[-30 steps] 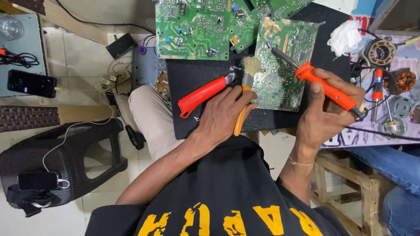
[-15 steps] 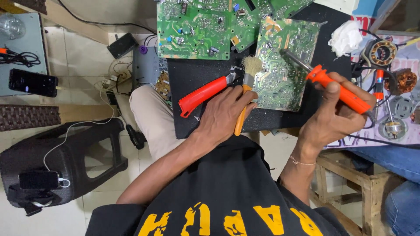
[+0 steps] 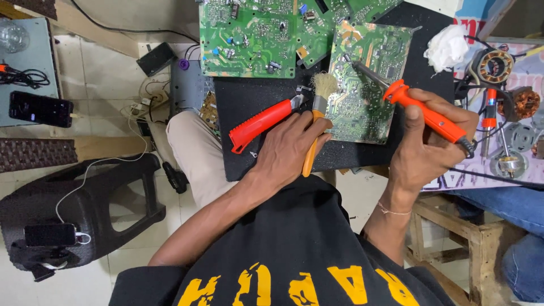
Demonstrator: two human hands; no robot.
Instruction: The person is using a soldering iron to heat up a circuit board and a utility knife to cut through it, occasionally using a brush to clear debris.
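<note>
Altogether two circuit boards (image 3: pixel 258 37), one brush (image 3: pixel 317 122).

black plastic stool (image 3: pixel 85 204), phone (image 3: pixel 39 109), white cloth (image 3: pixel 446 46), wooden bench (image 3: pixel 453 238)

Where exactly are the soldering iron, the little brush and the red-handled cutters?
soldering iron (image 3: pixel 430 118), head view, on its orange handle.
brush (image 3: pixel 325 84), head view, on its pale bristles.
red-handled cutters (image 3: pixel 262 123), head view, on the red handle.
</note>
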